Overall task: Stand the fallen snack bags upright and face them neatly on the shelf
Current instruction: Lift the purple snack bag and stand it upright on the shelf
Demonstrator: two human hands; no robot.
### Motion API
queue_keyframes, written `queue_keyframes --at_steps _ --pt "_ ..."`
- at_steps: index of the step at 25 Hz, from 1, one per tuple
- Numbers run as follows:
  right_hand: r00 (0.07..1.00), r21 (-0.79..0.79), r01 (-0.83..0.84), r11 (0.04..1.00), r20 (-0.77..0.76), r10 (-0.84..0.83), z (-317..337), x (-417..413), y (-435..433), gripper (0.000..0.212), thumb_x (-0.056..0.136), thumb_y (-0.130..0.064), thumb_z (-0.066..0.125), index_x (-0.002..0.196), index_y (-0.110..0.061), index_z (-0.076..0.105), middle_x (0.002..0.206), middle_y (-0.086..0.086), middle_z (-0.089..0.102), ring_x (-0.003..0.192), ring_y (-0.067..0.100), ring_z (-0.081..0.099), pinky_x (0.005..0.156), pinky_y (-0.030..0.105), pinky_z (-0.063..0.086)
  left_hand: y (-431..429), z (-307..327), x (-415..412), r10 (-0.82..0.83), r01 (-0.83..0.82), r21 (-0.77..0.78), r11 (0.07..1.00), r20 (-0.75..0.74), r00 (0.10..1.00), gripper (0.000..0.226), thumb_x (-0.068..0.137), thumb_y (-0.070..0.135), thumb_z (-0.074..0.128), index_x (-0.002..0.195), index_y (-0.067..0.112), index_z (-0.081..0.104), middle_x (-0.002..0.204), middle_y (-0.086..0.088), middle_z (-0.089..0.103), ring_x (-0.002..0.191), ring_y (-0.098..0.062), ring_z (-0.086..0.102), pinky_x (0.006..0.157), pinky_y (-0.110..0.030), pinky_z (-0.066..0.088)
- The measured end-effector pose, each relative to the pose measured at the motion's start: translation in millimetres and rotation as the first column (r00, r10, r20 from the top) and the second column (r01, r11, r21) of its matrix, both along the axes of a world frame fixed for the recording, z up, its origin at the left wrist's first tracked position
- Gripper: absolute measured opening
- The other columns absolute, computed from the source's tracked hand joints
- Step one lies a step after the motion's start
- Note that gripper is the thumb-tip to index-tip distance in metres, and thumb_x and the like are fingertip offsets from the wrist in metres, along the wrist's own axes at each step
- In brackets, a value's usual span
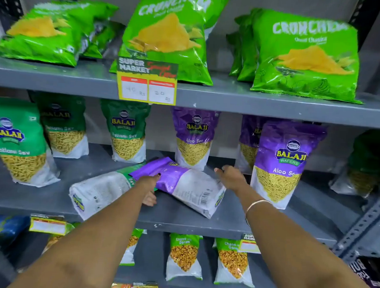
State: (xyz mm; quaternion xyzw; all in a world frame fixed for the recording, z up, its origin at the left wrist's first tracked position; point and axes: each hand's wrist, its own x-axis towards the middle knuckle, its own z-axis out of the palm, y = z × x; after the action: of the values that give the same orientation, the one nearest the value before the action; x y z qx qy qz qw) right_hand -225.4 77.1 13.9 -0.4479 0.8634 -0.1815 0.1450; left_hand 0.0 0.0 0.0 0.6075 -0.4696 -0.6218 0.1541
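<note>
Two snack bags lie flat, back side up, on the grey middle shelf (175, 217). The purple fallen bag (188, 184) lies partly over the green fallen bag (99, 190). My left hand (148, 189) grips the purple bag's left edge, fingers curled under it. My right hand (230, 176) rests on the bag's right side near its far corner, fingers spread. Upright purple Aloo Sev bags (281, 162) stand to the right and behind, and upright green Ratlami Sev bags (18, 142) stand to the left.
Green chip bags (169, 31) fill the top shelf, one leaning at the left. A yellow price tag (147, 83) hangs from its front edge. Small chana bags (185, 257) stand on the lower shelf. A perforated metal upright (364, 223) rises at the right.
</note>
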Motion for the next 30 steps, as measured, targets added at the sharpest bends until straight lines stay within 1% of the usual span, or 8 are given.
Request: queue_keyframes --at_steps 6,9,12,15,20,22,24,30 --pt "0.918 0.143 -0.181 0.973 0.379 0.115 -18 -25 -27 0.057 0.092 -0.051 0.037 0.121 -0.006 0.056 0.115 0.011 0.056 0.107 0.026 0.055 0.092 0.031 0.04 -8 -17 -32 0.308 -0.255 0.195 0.947 -0.324 0.895 0.063 0.094 0.033 0.046 0.137 -0.01 0.032 0.143 -0.025 0.042 0.132 -0.037 0.042 0.11 -0.049 0.032" --pt "0.877 0.162 -0.267 0.95 0.449 0.17 -19 -29 -30 0.052 0.089 -0.041 0.053 0.123 -0.002 0.054 0.131 0.0 0.051 0.124 0.025 0.049 0.102 0.03 0.039 -10 -15 -32 0.377 -0.297 0.25 0.922 -0.388 0.841 0.042 0.094 0.028 0.047 0.114 -0.01 0.049 0.101 -0.023 0.057 0.11 -0.037 0.057 0.112 -0.051 0.032" --pt "0.905 0.224 -0.276 0.935 0.387 0.174 -2 -26 -22 0.037 0.084 -0.041 0.062 0.078 -0.005 0.058 0.075 0.0 0.055 0.075 0.015 0.055 0.057 0.015 0.041 -11 -4 -31 0.352 -0.3 0.195 0.934 -0.362 0.863 0.033 0.094 0.028 0.046 0.073 0.004 0.046 0.074 -0.011 0.05 0.067 -0.025 0.052 0.112 -0.051 0.031" --pt "0.926 0.265 -0.242 0.933 0.351 0.141 8 -17 -16 0.049 0.08 -0.043 0.066 0.054 -0.012 0.038 0.038 -0.005 0.044 0.036 0.004 0.041 0.034 0.011 0.028 -12 23 -31 0.25 -0.235 0.086 0.968 -0.338 0.907 0.026 0.094 0.031 0.046 0.079 0.01 0.047 0.073 -0.004 0.05 0.064 -0.018 0.048 0.1 -0.042 0.037" --pt "0.878 0.108 -0.18 0.978 0.466 0.111 -1 -1 -13 0.026 0.075 -0.028 0.074 0.078 -0.006 0.061 0.079 0.003 0.062 0.068 0.01 0.055 0.054 0.013 0.042 -30 64 -32 0.134 -0.231 -0.198 0.953 -0.409 0.902 0.016 0.087 0.023 0.061 0.093 0.01 0.056 0.08 -0.007 0.06 0.062 -0.011 0.063 0.051 -0.017 0.05" --pt "0.832 -0.049 -0.079 0.996 0.546 0.093 -23 -5 -22 0.061 0.059 -0.029 0.086 0.107 0.001 0.064 0.11 0.011 0.069 0.093 0.017 0.064 0.077 0.025 0.056 -37 70 -37 0.061 -0.203 -0.312 0.928 -0.411 0.91 0.024 0.082 0.022 0.067 0.07 0.016 0.048 0.058 0.001 0.06 0.041 -0.006 0.057 0.037 -0.017 0.043" --pt "0.847 -0.159 0.024 0.987 0.527 0.065 -57 -16 -36 0.098 0.035 -0.046 0.092 0.115 -0.002 0.057 0.122 0.009 0.065 0.106 0.021 0.063 0.093 0.038 0.054 -43 69 -45 -0.035 -0.13 -0.406 0.904 -0.376 0.926 0.018 0.082 0.019 0.067 0.072 0.016 0.053 0.048 0.01 0.06 0.039 -0.003 0.052 0.033 -0.013 0.04" --pt "0.882 -0.249 0.236 0.939 0.461 -0.1 -50 18 -17 0.06 0.061 -0.009 0.084 0.103 -0.003 0.041 0.123 0.019 0.058 0.115 0.033 0.055 0.098 0.043 0.046 -44 49 -51 -0.206 -0.006 -0.506 0.862 -0.361 0.91 0.014 0.086 0.004 0.06 0.075 0.01 0.055 0.033 0.016 0.061 0.03 0.004 0.057 0.036 -0.004 0.039"
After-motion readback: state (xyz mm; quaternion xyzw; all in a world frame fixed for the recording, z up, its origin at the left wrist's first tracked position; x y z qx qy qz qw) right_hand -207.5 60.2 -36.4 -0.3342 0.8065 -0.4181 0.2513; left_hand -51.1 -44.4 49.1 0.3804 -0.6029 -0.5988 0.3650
